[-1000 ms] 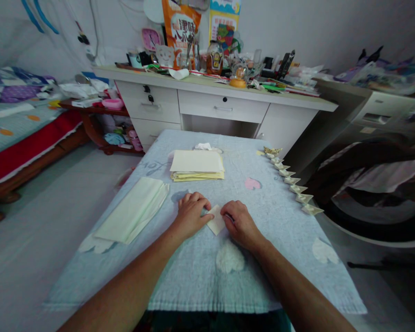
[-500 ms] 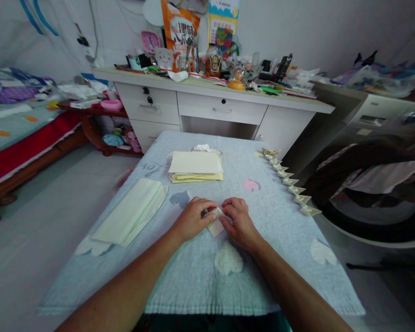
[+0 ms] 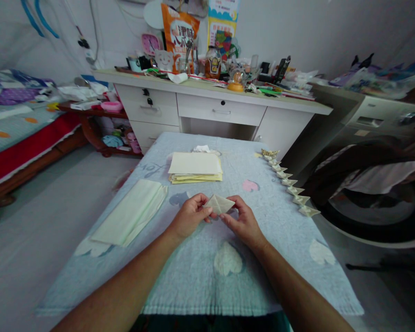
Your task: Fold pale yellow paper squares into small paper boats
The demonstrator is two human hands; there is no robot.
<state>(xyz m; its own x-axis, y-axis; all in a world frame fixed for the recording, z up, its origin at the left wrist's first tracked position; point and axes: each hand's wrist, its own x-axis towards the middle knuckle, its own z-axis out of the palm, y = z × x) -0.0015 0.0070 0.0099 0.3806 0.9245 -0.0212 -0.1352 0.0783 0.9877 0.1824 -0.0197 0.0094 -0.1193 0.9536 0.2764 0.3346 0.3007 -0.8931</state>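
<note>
A small piece of folded cream paper (image 3: 219, 204), diamond-shaped with creases meeting near its middle, is held between both hands. My left hand (image 3: 192, 213) pinches its left corner, thumb in front. My right hand (image 3: 242, 218) grips the right corner, with the fingers partly behind the paper. Along the table's right edge runs a row of several folded paper boats (image 3: 296, 190). Beyond the hands lies a stack of cream and yellow paper sheets (image 3: 195, 163). To the left rests a pile of larger pale green folded sheets (image 3: 129, 212).
A blue patterned cloth (image 3: 186, 281) covers the table. Behind it stands a white desk (image 3: 152, 92) crowded with a jar (image 3: 213, 62), an orange bag (image 3: 180, 37) and small items. A washing machine (image 3: 376, 124) is at the right, a bed (image 3: 17, 124) at the left.
The folded paper has been lifted off the cloth and turned so its diamond shape spreads sideways. Both hands have shifted from pressing over it to holding its left and right corners.
</note>
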